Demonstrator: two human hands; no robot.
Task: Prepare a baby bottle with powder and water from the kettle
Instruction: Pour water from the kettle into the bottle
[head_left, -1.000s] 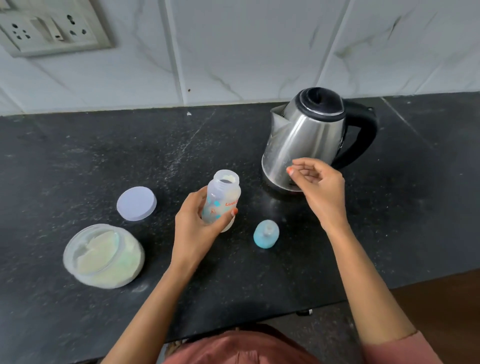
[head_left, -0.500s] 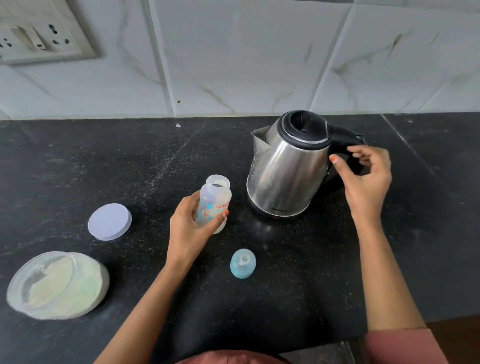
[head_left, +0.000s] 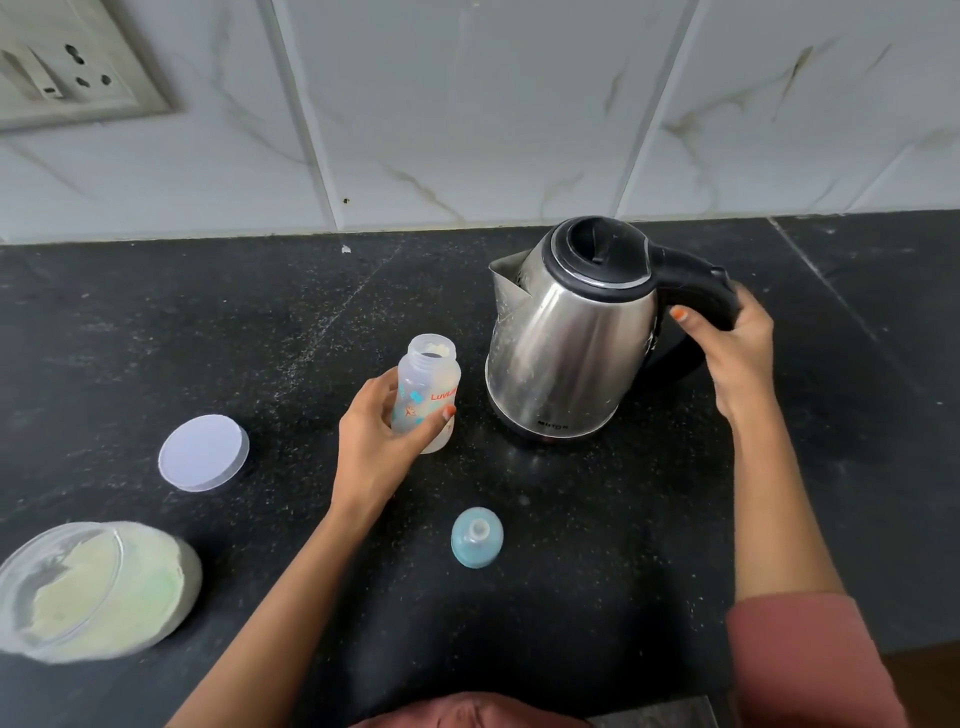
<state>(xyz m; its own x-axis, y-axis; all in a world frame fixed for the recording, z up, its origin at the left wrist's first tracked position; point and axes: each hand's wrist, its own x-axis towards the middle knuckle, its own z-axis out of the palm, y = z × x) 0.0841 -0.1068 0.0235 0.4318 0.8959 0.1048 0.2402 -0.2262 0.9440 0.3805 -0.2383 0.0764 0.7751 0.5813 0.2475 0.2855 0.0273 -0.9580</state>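
Now her right hand (head_left: 737, 338) has closed round the kettle (head_left: 566, 332) handle; left hand (head_left: 374, 441) grips the open bottle (head_left: 428, 389) upright on the surface (head_left: 260, 322).

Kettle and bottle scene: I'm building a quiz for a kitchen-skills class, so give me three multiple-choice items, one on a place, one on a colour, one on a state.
1. Where does the bottle's teat cap lie?
A. On the counter, nearer the person than the bottle
B. Screwed onto the bottle
C. On the kettle lid

2. What colour is the loose round lid beside the powder jar?
A. Red
B. White
C. Black

3. What is the right hand doing?
A. Resting flat on the counter
B. Gripping the kettle by its black handle
C. Holding the teat cap

Answers:
1 A: the blue cap sits alone on the dark counter, below the open baby bottle held by the left hand.
2 B: the disc is plain white.
3 B: the fingers wrap around the handle.
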